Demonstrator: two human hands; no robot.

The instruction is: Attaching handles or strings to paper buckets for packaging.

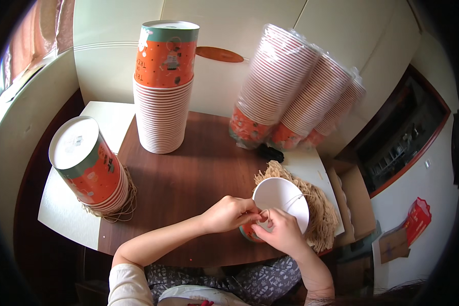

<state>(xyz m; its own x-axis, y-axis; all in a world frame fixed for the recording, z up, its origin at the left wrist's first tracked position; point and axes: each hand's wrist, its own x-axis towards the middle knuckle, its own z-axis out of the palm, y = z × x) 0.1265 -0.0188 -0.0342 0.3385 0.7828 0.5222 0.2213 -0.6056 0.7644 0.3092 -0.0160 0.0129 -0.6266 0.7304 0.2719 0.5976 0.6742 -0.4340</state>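
Note:
A paper bucket (279, 189) with a white inside and an orange printed outside is tilted toward me at the table's near right. Both hands meet at its near left rim. My left hand (232, 214) is closed in a pinch there, its fingertips touching those of my right hand (281, 230), also pinched. A thin cord (297, 198) passes through the bucket's right side and runs across the mouth toward my fingers; its end between the fingertips is mostly hidden. Right behind the bucket lies a thick bundle of beige twine cords (317, 211).
A tall stack of paper buckets (163, 112) stands at the back of the brown table (209, 153). Several plastic-wrapped stacks (280, 76) lean at the back right beside a small black object (270, 153). Upside-down buckets (94, 168) with cords stand left. An open cardboard box (357, 196) is at right.

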